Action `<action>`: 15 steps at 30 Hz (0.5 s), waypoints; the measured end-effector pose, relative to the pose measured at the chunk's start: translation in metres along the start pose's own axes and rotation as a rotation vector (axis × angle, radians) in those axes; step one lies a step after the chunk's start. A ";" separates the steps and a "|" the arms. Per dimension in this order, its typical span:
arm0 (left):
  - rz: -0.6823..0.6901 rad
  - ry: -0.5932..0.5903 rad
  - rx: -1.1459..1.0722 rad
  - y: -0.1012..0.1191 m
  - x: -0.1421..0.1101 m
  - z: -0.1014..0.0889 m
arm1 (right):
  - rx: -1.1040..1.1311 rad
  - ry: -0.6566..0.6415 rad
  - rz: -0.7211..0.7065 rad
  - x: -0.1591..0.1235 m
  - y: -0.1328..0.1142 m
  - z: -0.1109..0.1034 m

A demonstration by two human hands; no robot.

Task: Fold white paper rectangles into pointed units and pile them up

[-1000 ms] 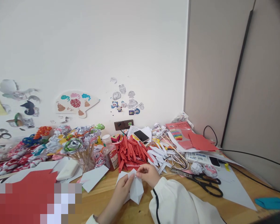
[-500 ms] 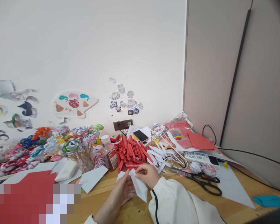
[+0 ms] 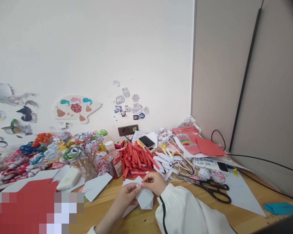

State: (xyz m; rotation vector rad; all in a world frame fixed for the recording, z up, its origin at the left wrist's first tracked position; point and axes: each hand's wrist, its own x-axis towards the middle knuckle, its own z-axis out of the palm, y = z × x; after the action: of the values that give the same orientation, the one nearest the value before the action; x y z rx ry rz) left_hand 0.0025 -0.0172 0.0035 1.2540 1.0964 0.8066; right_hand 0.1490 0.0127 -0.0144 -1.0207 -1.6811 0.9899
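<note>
Where our left hand (image 3: 125, 196) lay opened out against the paper (image 3: 145, 200) half a second ago, its grip has now drawn in, thumb and finger pinching the top edge. Our right hand (image 3: 155, 182) pinches that edge too, as before, the fingertips of both close together. The paper, just in front of the red strips (image 3: 136, 161), has turned from a slanting, narrower wedge to a broad, angular face, matt white and crisply creased. More white shows past the left hand; we cannot tell whether it is a separate sheet.

We see the red strips heaped as they were, folded slim and pointed, with stiff white strips (image 3: 164, 162) to their right. Left of the red strips stands a clear plastic bottle (image 3: 116, 164); behind them lies a glossy, dark phone (image 3: 146, 141). Well right of them, black-looped scissors (image 3: 216, 190) rest on the wood-grained counter (image 3: 107, 209).
</note>
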 end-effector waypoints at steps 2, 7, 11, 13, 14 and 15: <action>-0.002 0.014 -0.019 -0.002 0.002 -0.001 | 0.065 0.006 0.031 0.001 0.003 0.000; 0.034 0.114 -0.019 -0.006 0.006 -0.001 | 0.242 -0.049 0.076 0.002 0.006 0.000; 0.115 0.177 0.092 -0.007 0.006 0.001 | 0.271 -0.143 0.145 0.002 0.005 -0.003; 0.140 0.195 0.154 -0.007 0.006 0.001 | 0.247 -0.146 0.140 0.002 0.005 -0.003; 0.143 0.194 0.180 -0.007 0.006 0.001 | 0.230 -0.139 0.133 0.002 0.006 -0.003; 0.142 0.184 0.200 -0.006 0.005 0.000 | 0.214 -0.131 0.128 0.002 0.007 -0.003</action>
State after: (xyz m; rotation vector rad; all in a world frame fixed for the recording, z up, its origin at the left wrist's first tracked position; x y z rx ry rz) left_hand 0.0041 -0.0133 -0.0040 1.4606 1.2707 0.9524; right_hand 0.1528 0.0173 -0.0190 -0.9477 -1.5885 1.3152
